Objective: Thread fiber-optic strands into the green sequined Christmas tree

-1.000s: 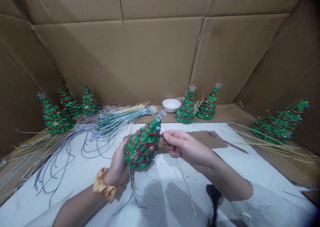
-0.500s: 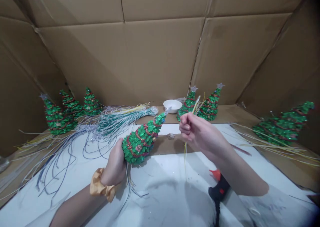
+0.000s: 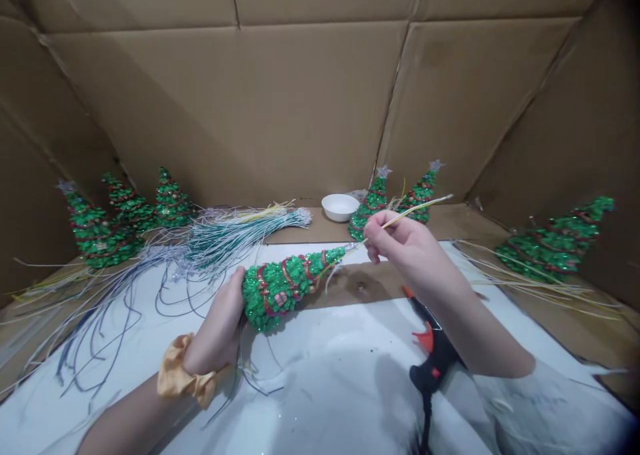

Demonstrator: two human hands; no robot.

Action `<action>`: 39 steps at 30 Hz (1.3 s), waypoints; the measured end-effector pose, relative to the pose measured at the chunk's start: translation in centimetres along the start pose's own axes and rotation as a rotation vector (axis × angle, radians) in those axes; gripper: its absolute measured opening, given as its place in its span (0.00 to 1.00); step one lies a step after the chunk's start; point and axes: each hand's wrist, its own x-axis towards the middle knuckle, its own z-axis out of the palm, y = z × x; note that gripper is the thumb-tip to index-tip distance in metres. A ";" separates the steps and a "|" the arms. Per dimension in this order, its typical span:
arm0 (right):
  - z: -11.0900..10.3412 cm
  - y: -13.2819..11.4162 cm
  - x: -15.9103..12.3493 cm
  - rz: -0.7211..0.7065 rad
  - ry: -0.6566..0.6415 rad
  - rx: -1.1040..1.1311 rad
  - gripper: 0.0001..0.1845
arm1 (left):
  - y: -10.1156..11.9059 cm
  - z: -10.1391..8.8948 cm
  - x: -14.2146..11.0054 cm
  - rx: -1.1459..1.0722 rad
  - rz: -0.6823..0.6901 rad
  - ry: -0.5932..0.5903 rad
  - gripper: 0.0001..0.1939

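My left hand is closed round the base of a small green Christmas tree with red garlands, tilted so its top points right. Thin wires hang below the base. Between the thumb and fingers of my right hand is a yellow and white wire, one end up to the right, the other near the tree's tip. The star at that tip is partly hidden behind the wire. Below my right forearm lies a black glue gun with orange parts.
Several finished-looking trees stand at the back left, beside a bundle of green and white wires. A white bowl and two starred trees are at the back. Another tree leans at right. Cardboard walls enclose the table.
The tree has tipped from slanting upward to nearly level. My right hand's wire has swung from upright to slanting across the tree's tip. The view has shifted slightly.
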 end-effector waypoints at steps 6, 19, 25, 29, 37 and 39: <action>0.3 0.3 -0.1 0.022 -0.069 0.075 0.20 | 0.9 0.4 -1.0 0.119 -0.095 -0.060 0.21; 0.8 3.2 -1.2 0.054 -0.182 -0.269 0.05 | 1.4 1.4 -0.6 0.238 -0.147 -0.195 0.23; 0.4 3.5 -1.0 0.096 -0.338 -0.294 0.17 | 1.6 0.9 0.1 0.112 -0.299 -0.306 0.23; 0.2 3.3 -0.7 0.160 -0.284 -0.140 0.09 | 2.4 -0.1 0.6 0.247 -0.188 -0.470 0.16; 0.2 3.1 -1.1 0.137 -0.209 -0.044 0.07 | 3.8 -1.8 0.3 0.877 0.187 -0.760 0.27; 0.1 2.8 -1.1 0.158 -0.239 -0.046 0.04 | 3.6 -1.5 -0.1 0.962 0.294 -0.727 0.27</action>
